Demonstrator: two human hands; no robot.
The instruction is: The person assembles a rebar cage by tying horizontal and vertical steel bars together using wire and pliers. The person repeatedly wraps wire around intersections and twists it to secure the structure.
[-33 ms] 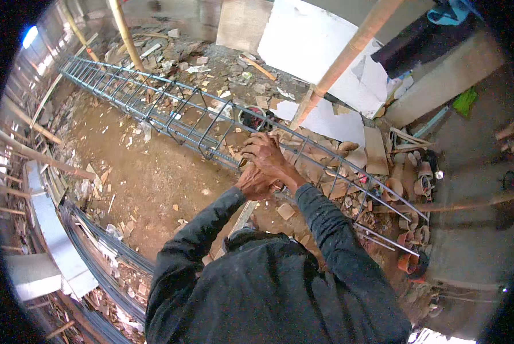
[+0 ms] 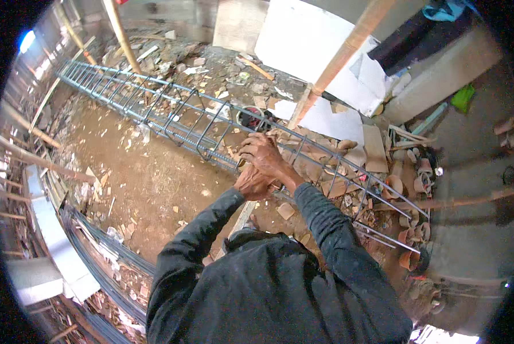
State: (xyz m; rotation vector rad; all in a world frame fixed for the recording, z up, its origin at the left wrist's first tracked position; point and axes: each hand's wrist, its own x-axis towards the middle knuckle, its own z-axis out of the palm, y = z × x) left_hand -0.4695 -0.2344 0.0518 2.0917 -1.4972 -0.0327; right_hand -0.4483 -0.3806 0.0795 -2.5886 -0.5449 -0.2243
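A long steel rebar cage (image 2: 217,156) with square stirrups runs from the far left to the near right, its bare bar ends sticking out at the right. My left hand (image 2: 253,184) is closed at the cage's near lower bar, most of its fingers hidden. Just beyond and partly over it, my right hand (image 2: 261,153) has its fingers bent down at the same spot. The two hands touch. Whatever lies between the fingers is too small and covered to make out. Both forearms are in dark sleeves.
A bamboo post (image 2: 331,63) rises just beyond the cage, near white boards (image 2: 303,43). Behind the hands sits a round bucket (image 2: 251,117). Clay pots (image 2: 409,260) stand at the right. Bundled long bars (image 2: 111,246) lie at the lower left. Rubble litters the dirt floor (image 2: 148,189).
The whole view has shifted very slightly. My hands stay at the same place on the cage, with hardly any change in the fingers.
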